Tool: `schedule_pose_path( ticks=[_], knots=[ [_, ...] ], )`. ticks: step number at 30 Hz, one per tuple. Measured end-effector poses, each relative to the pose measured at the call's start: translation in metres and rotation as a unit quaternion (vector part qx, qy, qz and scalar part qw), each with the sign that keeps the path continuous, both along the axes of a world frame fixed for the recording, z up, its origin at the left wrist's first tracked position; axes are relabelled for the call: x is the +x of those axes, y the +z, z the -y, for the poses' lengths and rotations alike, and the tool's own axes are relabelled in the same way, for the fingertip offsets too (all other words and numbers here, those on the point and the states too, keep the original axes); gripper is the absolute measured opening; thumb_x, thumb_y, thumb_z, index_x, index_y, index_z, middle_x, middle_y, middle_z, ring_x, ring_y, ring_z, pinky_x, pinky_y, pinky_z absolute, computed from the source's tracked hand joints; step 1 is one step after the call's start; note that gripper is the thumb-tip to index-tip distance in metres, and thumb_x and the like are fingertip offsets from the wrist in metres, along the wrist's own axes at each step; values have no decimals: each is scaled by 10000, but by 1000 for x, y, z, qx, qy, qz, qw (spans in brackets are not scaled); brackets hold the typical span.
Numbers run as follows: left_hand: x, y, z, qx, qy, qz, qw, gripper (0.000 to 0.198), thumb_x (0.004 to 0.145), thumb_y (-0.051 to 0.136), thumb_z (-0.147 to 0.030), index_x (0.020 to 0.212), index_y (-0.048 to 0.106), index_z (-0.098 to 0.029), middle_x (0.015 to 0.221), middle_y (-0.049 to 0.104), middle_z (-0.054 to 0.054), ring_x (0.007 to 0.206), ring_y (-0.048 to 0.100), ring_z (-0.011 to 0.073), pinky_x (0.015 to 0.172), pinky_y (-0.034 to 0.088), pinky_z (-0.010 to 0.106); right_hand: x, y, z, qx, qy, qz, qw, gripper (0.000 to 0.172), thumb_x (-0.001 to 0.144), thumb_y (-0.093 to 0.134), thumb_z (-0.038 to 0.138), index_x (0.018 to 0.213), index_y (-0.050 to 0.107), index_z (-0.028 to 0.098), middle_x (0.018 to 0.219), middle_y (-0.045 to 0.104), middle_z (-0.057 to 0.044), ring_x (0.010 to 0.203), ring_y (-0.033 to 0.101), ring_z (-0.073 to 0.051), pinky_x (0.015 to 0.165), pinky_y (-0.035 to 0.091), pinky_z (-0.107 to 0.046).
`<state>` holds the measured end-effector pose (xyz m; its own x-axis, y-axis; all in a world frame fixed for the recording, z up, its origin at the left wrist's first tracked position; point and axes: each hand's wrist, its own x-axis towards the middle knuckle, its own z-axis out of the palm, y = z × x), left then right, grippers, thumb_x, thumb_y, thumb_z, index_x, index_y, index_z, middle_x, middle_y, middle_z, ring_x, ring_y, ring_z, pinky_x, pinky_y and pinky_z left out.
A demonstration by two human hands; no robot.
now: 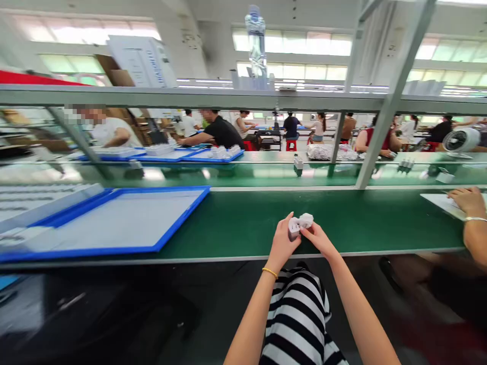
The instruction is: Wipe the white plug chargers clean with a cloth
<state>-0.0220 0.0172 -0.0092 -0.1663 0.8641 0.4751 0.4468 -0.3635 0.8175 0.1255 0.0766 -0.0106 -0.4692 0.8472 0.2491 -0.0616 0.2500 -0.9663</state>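
Above the front part of the green bench (243,223), my left hand (282,243) is closed around a small white plastic block (294,226) with dark slots in its face, like a socket adapter. My right hand (318,238) pinches a crumpled white piece (306,220) that looks like a cloth or wipe, pressed against the block's right side. Fingers cover part of both items, so where they touch cannot be made out fully. Both hands are close together, just over the bench's near edge.
Left of me lies a blue-rimmed tray (158,247) with white blocks at its left end. A co-worker's hand (470,201) rests by a white board (437,202) at right. A metal post (393,96) and shelf rail (213,99) stand ahead, with a bottle (256,45) on top.
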Motion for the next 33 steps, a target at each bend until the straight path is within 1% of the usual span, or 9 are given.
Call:
schedule_pose_path(
  ticks=[2,5,11,15,19,23,25,29,33],
  knots=[
    [1,1,0,4,28,8,1000,788,667,572,-33,1418,449,-235,1395,514,106,1311,485,258,1127,387,443,2,2,-1,14,-19,17,1000,600,752,678,628,1178,657,206,1237,677,-103,1170,615,-285,1074,418,-458],
    [2,4,0,-7,74,48,996,789,683,505,9,1429,438,-238,1420,526,89,1298,506,236,1122,400,415,5,1,-4,16,-37,27,999,622,722,686,665,1141,686,206,1209,693,-111,1167,621,-295,1070,424,-471],
    [-6,8,14,-26,104,7,994,662,811,569,-134,1447,425,-247,1342,606,94,1208,586,258,1052,458,432,9,-11,-16,8,-57,11,998,620,680,732,658,1119,708,222,1153,718,-106,1146,638,-303,1071,434,-494],
    [-33,8,32,-22,133,-13,991,643,802,615,-155,1413,474,-298,1253,664,59,1137,628,244,1009,485,404,11,-15,-21,0,-44,15,999,604,671,762,624,1131,705,236,1143,722,-94,1141,645,-299,1065,451,-479],
    [-91,12,51,36,214,14,976,581,788,625,-126,1350,541,-244,1247,659,70,1072,648,211,984,497,356,11,-13,-20,11,-50,23,998,593,692,734,643,1122,712,234,1133,723,-106,1144,642,-304,1069,449,-483],
    [-171,25,68,110,324,6,940,560,814,634,-170,1357,519,-240,1271,623,89,1100,627,209,948,511,331,9,-11,-16,20,-53,43,997,633,698,700,686,1141,711,235,1114,727,-105,1146,637,-320,1073,445,-486],
    [-213,33,77,123,389,-6,913,625,790,660,-149,1380,482,-253,1253,620,88,1026,639,191,903,523,316,9,-12,-16,17,-54,47,997,639,697,695,695,1142,712,237,1101,732,-98,1158,627,-327,1072,448,-479],
    [-287,43,94,85,484,-38,870,716,781,673,-121,1429,396,-246,1192,615,88,814,627,132,849,525,290,9,-13,-16,12,-58,55,997,642,685,694,707,1118,718,233,1103,734,-93,1171,615,-338,1075,441,-488],
    [-333,39,113,-27,532,-140,835,603,834,600,-132,1407,425,-196,1192,609,131,1048,621,228,987,481,370,9,-11,-16,25,-62,73,995,662,657,684,742,1064,726,221,1097,738,-104,1138,629,-344,1063,443,-503]
  ],
)
